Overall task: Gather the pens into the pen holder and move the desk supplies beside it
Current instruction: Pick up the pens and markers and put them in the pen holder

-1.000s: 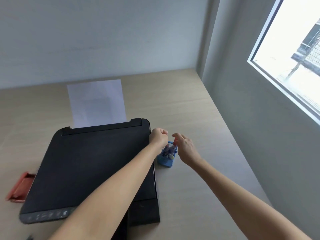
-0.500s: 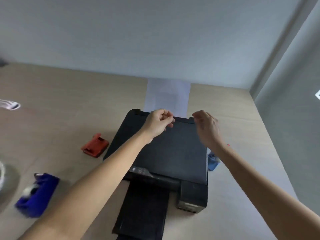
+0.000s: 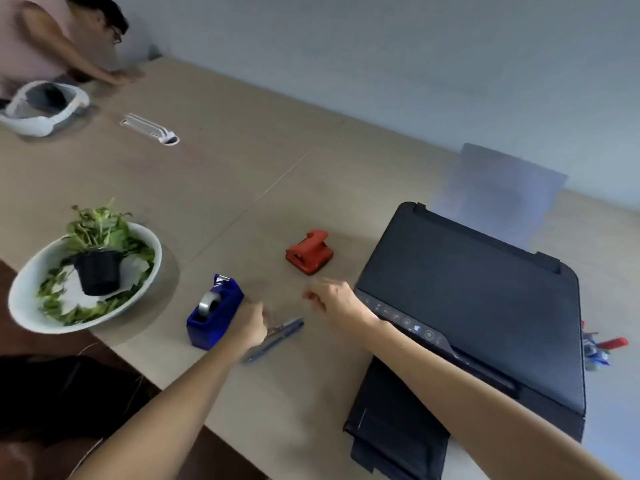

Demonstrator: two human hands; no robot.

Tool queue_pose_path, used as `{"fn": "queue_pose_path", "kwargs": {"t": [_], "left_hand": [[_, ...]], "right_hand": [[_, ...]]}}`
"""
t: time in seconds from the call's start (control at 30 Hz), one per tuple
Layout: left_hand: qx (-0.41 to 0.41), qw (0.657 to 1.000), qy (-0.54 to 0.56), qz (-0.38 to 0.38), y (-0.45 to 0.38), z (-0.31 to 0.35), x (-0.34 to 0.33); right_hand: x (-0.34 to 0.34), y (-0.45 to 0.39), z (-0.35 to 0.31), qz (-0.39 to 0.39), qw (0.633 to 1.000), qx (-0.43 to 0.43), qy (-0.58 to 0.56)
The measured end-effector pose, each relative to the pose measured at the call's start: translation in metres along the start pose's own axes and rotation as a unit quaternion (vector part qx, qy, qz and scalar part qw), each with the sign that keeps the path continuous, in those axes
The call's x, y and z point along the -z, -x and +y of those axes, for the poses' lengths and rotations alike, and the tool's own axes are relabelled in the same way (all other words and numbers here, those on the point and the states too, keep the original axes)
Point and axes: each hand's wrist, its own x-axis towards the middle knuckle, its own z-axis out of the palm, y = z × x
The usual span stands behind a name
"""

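Note:
A blue pen [image 3: 284, 329] lies on the wooden table in front of me. My left hand [image 3: 250, 328] rests against its near end with curled fingers; blur hides whether it grips the pen. Touching that hand on the left is a blue tape dispenser [image 3: 212, 313]. My right hand [image 3: 333, 300] hovers over the table beside the printer, fingers loosely apart and holding nothing. Just beyond it sits a red hole punch [image 3: 309, 252]. The blue pen holder [image 3: 596, 356], with several pens including a red one [image 3: 615, 342], peeks out behind the printer's right side.
A black printer [image 3: 467, 306] with paper [image 3: 498, 188] in its rear tray fills the right side. A white bowl [image 3: 24, 306] with a potted plant stands left. Far left are a white headset [image 3: 41, 112], a white strip [image 3: 150, 130] and another person [image 3: 52, 39]. The table edge [image 3: 145, 370] runs diagonally.
My view has swung left from the pen holder to the table's middle. Both hands left the holder, crossed over the printer and came down near the blue pen and tape dispenser.

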Motion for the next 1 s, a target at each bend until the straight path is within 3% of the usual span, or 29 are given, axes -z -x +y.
{"fn": "queue_pose_path", "kwargs": {"t": [0.17,0.33,0.53,0.7,0.83,0.93,1.0], "left_hand": [[-0.01,0.992,-0.117,-0.049,-0.004,-0.034,-0.023],[-0.033,0.988,-0.15,-0.033,-0.01,-0.045,-0.035],[-0.017,1.0,-0.008,0.018,-0.009,-0.057,-0.028],[-0.051,0.987,0.113,0.098,0.01,-0.057,0.004],[-0.125,0.963,0.147,0.188,0.031,-0.015,0.047],[-0.167,0.942,0.18,0.23,0.046,0.037,0.081],[-0.209,0.922,0.218,0.244,0.055,0.084,0.096]], "right_hand": [[-0.075,-0.028,0.017,-0.17,0.977,-0.108,0.066],[-0.118,-0.033,0.031,-0.171,0.97,-0.133,0.112],[-0.129,-0.023,0.042,-0.192,0.944,-0.132,0.232],[-0.094,-0.008,0.029,-0.206,0.941,-0.175,0.201],[-0.02,0.025,0.004,-0.09,0.979,-0.087,0.163],[0.05,0.068,-0.004,0.071,0.993,-0.038,0.085],[0.1,0.104,0.0,0.194,0.98,-0.05,0.018]]}}
